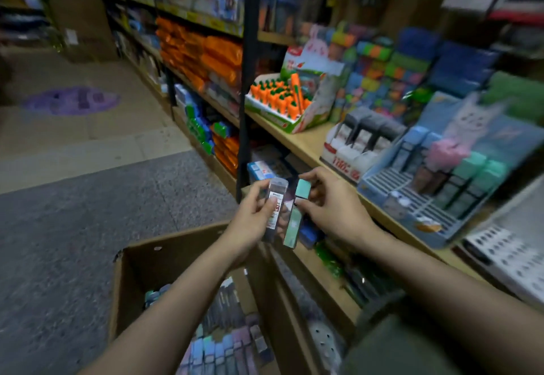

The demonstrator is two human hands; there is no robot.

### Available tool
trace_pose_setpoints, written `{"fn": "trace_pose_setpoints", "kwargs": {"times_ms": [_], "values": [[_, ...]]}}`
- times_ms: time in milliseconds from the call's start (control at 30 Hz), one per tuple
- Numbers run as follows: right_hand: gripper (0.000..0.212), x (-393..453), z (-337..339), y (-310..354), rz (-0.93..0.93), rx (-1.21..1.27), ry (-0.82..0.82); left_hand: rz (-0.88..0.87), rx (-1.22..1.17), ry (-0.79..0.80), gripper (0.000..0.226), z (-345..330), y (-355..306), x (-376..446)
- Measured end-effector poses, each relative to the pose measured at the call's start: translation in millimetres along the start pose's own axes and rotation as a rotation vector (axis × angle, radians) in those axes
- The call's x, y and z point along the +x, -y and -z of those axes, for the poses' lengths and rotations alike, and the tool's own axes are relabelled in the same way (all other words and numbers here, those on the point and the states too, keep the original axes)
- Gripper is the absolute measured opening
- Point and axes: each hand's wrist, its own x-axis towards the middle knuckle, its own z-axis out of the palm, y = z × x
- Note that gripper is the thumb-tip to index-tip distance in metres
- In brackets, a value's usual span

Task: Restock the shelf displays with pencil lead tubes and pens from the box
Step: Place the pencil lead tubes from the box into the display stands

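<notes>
Floor (88,212): grey speckled paving by the aisle, with one purple oval sticker (72,101) further off; its writing is too blurred to read.
Box (129,286): one open cardboard carton at the person's feet, packed with rows of small tubes (217,348) in grey, blue and pink tones; too many and too blurred to count.
Left hand (254,217): raised above the box, fingers curled round one clear lead tube (275,210) held upright; its white label carries red and black print I cannot make out.
Right hand (332,207): just beside the left, thumb and fingertips pinching one mint-green tube (295,218) near its cap; the two tubes stand side by side, touching or nearly so.
Shelf (309,145): a pale wooden board at waist height, right of the black upright post (250,80).
Carrot display (282,101): one green-and-white carton of orange carrot-shaped items with green tops, several rows deep, with one taller orange piece standing up; the rabbit on its back card is plain, the lettering is not.
White display (347,157): one tray holding three dark-topped packs; red figures on its front look like "100", though it is blurred.
Blue display (388,195): one slotted blue tray with a rabbit backing card, holding about two blue tubes, one pink and two or three mint ones, with many slots bare.
White slotted tray (509,254): one, at the far right edge.
</notes>
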Motion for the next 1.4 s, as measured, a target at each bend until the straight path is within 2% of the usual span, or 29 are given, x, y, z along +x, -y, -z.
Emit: {"fn": "trace_pose_setpoints", "kwargs": {"times_ms": [200,300,400,500,700,900,1300,1400], "values": [[0.03,-11.4,99.1,-4.3,-0.001,-0.07,-0.2,-0.033,-0.062,0.083,0.024,-75.1,-48.6,20.7],[0.029,-13.4,149.6,-13.8,-0.058,-0.121,-0.282,-0.022,-0.09,0.131,0.023,-106.7,-68.4,28.5],[0.025,-19.8,192.6,-26.5,-0.085,-0.229,-0.377,-0.004,-0.101,0.182,0.024,-128.4,-80.0,35.1],[0.025,-29.7,213.8,-39.2,-0.099,-0.359,-0.395,0.009,-0.082,0.21,0.029,-141.9,-80.9,39.8],[0.027,-33.9,207.2,-63.7,-0.072,-0.478,-0.336,0.024,-0.049,0.257,0.045,-158.4,-59.8,39.7],[0.027,-30.4,197.6,-76.2,-0.055,-0.523,-0.278,0.042,-0.071,0.245,0.048,-153.0,-50.4,44.4],[0.028,-30.9,178.9,-88.0,-0.011,-0.608,-0.317,0.053,-0.074,0.239,0.027,-158.4,-42.7,45.7],[0.034,-33.2,178.7,-84.8,-0.021,-0.626,-0.323,0.068,-0.091,0.24,0.024,-160.8,-41.2,42.1]]}}
